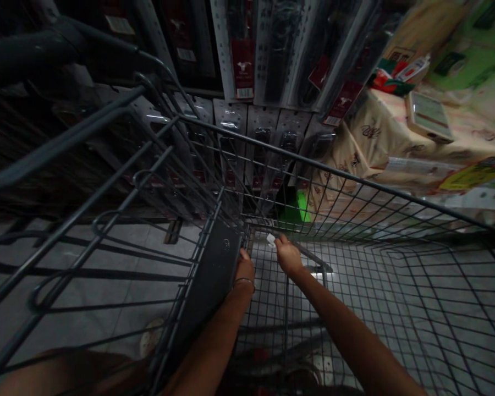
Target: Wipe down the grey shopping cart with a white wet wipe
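Both my arms reach down into a wire shopping cart (251, 142). My right hand (287, 256) is closed in a pinch on a small crumpled white piece (271, 240), which looks like paper or tissue, just above the wire floor. To its left, my left hand (245, 267), with a band at the wrist, is against the edge of the dark grey panel (212, 269) at the cart's handle end. Most of its fingers are hidden, so its grip is unclear.
Packaged goods with red labels (243, 69) hang on the rack beyond the cart. Wrapped tissue packs (371, 137) are stacked at right, with a small boxed item (429, 116) on top. A bright green object (303, 206) stands low behind the cart mesh. Grey floor (119, 291) shows below.
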### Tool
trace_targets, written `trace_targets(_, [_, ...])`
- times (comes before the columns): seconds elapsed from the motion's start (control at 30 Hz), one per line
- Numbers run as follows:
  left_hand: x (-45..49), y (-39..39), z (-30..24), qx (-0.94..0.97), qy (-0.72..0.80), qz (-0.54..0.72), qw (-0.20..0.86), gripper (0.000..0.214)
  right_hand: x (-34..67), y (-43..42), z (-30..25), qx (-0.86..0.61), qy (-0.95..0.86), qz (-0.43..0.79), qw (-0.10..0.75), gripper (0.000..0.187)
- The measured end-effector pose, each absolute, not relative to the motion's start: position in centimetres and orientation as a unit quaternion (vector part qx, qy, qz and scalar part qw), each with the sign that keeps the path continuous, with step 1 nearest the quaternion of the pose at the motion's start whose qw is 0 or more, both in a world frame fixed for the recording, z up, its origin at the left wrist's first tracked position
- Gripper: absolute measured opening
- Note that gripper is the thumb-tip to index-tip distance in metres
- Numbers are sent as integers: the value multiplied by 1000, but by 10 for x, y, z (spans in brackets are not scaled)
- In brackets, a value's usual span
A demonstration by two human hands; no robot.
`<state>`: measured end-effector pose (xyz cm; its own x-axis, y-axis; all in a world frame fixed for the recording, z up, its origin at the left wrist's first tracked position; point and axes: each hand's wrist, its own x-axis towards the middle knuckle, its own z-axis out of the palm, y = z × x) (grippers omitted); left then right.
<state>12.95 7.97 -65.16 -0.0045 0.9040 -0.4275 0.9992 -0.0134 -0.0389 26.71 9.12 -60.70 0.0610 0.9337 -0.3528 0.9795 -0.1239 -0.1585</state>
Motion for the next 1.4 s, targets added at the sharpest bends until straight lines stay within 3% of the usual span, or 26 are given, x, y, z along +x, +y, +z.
trace_targets(0.07, [129,81,-653,693,687,-172,136,56,261,86,-609,705,679,-178,98,37])
trace_targets(0.23, [126,83,-653,690,690,-175,127,56,256,76,-614,689,686,-214,94,37])
trace_targets(0.43, [126,83,-655,683,697,-170,136,58,252,32,-616,564,771,-278,105,34])
trace_targets(1.0, [130,84,-653,697,682,-183,128,59,271,22,-628,416,882,-199,97,26])
trace_targets(1.2, [135,88,-649,695,682,-179,143,58,284,37,-617,451,856,-235,96,26])
trace_targets(1.4, [135,87,-646,705,671,-183,139,55,318,70,-608,665,707,-231,67,31])
